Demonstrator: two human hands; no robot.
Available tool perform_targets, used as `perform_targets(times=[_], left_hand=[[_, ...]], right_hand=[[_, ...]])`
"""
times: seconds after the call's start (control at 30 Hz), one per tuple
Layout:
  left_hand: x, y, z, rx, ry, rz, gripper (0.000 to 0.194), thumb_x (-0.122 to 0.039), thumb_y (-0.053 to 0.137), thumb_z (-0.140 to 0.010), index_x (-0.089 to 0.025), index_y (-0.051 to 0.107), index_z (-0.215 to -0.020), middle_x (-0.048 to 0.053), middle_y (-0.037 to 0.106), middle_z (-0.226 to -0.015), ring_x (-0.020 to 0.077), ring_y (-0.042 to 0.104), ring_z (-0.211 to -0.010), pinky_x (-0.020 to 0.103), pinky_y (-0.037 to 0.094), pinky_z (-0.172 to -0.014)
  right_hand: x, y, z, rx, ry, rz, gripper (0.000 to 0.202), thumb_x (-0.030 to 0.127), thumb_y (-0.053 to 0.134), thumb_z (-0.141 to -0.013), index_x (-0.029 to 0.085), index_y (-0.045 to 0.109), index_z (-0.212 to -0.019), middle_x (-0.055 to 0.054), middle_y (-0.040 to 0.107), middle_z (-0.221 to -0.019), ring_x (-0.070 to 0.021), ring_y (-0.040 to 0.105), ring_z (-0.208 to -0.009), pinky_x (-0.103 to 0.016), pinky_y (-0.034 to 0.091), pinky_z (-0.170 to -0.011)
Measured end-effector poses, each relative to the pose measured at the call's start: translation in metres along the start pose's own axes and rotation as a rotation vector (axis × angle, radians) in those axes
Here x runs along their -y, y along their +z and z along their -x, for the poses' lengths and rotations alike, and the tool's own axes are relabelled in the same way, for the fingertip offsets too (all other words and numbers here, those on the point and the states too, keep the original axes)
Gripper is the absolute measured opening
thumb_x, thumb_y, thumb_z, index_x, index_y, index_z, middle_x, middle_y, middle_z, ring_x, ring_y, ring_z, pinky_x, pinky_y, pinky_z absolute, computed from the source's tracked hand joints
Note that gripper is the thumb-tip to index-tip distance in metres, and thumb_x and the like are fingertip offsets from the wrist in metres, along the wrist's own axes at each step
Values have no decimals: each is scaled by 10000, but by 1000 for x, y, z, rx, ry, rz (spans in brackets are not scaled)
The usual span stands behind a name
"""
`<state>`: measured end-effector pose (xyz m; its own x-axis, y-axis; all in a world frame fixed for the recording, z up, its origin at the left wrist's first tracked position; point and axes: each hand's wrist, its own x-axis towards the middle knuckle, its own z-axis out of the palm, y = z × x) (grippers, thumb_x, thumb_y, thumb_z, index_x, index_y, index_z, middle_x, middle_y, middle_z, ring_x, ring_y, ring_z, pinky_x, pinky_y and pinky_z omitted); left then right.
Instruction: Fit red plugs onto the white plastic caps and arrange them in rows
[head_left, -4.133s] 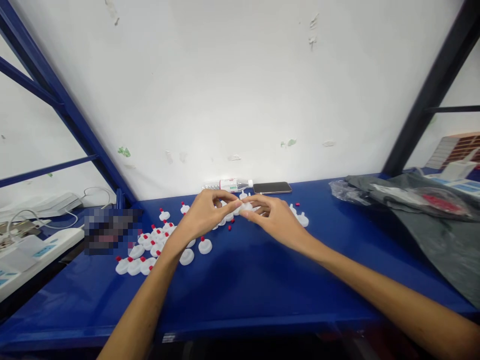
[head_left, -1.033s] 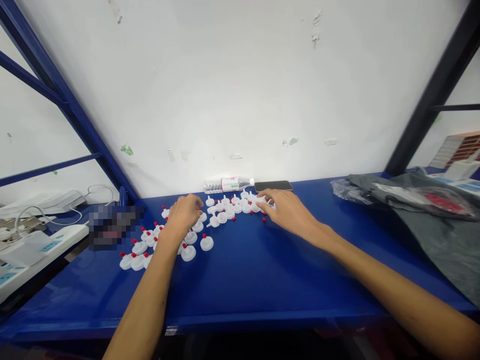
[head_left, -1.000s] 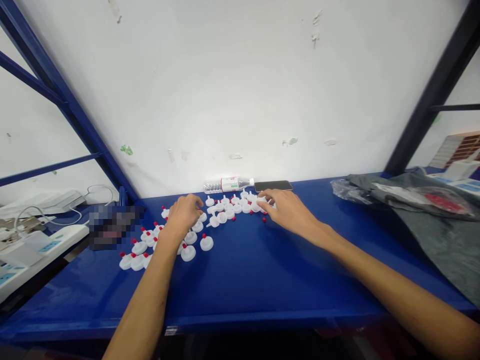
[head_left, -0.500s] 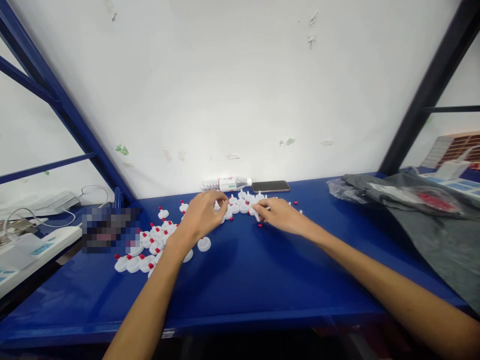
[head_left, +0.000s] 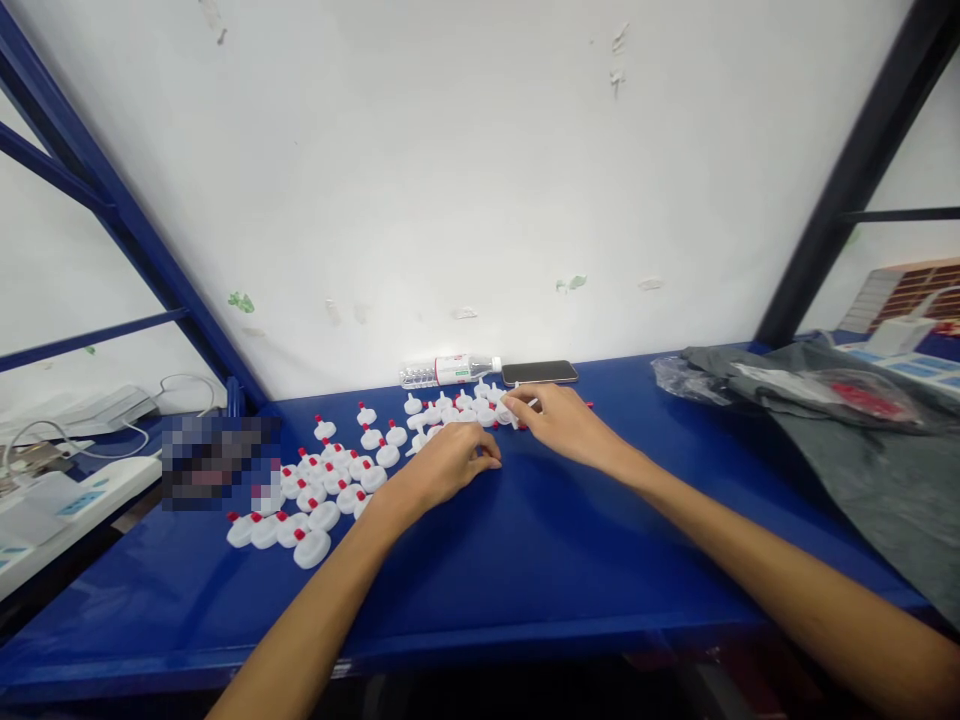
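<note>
My right hand (head_left: 559, 420) pinches a white nozzle cap (head_left: 506, 413) between thumb and fingertips, over the right end of a group of white caps. To its left, low over the blue table (head_left: 525, 560), is my left hand (head_left: 454, 462). Its fingers are curled together and the thumb lies near them; whatever they may hold is hidden. Behind the left hand stand several white nozzle caps (head_left: 465, 400) with bare pointed tips. Left of my left forearm sits a spread of white caps with red tips (head_left: 311, 495).
Against the wall lie a clear plastic bottle (head_left: 454, 370) and a dark phone (head_left: 540, 373). Grey plastic bags (head_left: 787, 390) cover the table's right side. At the left are a white power strip (head_left: 82, 500) and cables. Blue metal posts (head_left: 142, 230) rise at the left.
My left hand has moved right and toward me, from among the white caps to the bare table beside my right hand. The right hand stays almost in place, still pinching a cap.
</note>
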<state>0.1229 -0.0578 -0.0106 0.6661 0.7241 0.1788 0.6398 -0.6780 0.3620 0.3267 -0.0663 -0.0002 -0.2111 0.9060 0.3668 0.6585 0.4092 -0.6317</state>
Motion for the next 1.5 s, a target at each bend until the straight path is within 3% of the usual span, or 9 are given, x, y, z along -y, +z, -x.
perform_targets(times=[0.13,0.27,0.4,0.57,0.93,1.07,1.23,1.37,1.5], left_hand=[[1,-8,1,-116,-39,38,160,-259,607,-936,-203,757,-937,46,779,-892,190,703,-757,299,521,-764],[0,-17,1,-311,-132,281,196,-343,626,-932,-208,761,-976,26,786,-868,156,688,-626,278,546,-654],[-6,-22,2,-353,-214,477,291,-416,687,-880,-176,778,-1018,60,773,-795,183,690,-609,231,432,-405],[-12,-29,2,-389,-222,671,339,-457,766,-816,-144,781,-944,71,768,-733,185,705,-612,210,412,-394],[-7,-31,1,-519,-258,784,367,-426,813,-777,-132,791,-995,70,763,-708,171,694,-616,202,395,-410],[-3,-43,5,-533,-275,639,339,-438,782,-795,-157,805,-984,68,779,-777,185,686,-666,236,429,-455],[17,-67,16,-742,-411,-79,212,-329,664,-892,-207,808,-988,52,803,-927,228,710,-814,355,525,-801],[39,-74,24,-593,-613,-388,221,-286,610,-919,-242,764,-1071,40,801,-1033,267,713,-953,362,518,-808],[54,-75,22,-448,-694,-512,206,-288,592,-932,-243,770,-1026,76,792,-1042,284,704,-1009,354,516,-811]], right_hand=[[0,-2,-2,86,32,-279,303,371,551,-984,192,777,-1079,-96,780,-1065,-237,716,-887,-373,551,-808],[8,-6,0,148,112,-616,262,371,636,-956,201,771,-1103,-73,768,-1069,-202,710,-938,-375,577,-879],[11,-6,2,130,120,-809,301,384,733,-898,183,754,-1122,-103,752,-1139,-200,719,-989,-362,571,-937],[4,1,1,82,108,-996,417,377,815,-833,187,700,-1186,-121,709,-1254,-225,718,-1094,-349,556,-968],[13,15,6,60,95,-822,381,385,752,-879,210,615,-1189,-83,788,-1066,-227,724,-1053,-366,535,-889],[17,15,6,55,145,-754,345,390,687,-939,208,621,-1224,-104,782,-1098,-227,736,-1038,-348,549,-846],[16,11,4,8,192,-771,356,469,552,-1015,196,609,-1236,-133,745,-1193,-204,756,-951,-311,561,-775],[17,11,5,5,215,-749,367,491,563,-1003,190,609,-1208,-126,750,-1137,-200,751,-907,-297,553,-738],[17,15,6,17,232,-715,319,478,575,-995,205,607,-1157,-100,755,-1090,-178,745,-847,-272,540,-697]])
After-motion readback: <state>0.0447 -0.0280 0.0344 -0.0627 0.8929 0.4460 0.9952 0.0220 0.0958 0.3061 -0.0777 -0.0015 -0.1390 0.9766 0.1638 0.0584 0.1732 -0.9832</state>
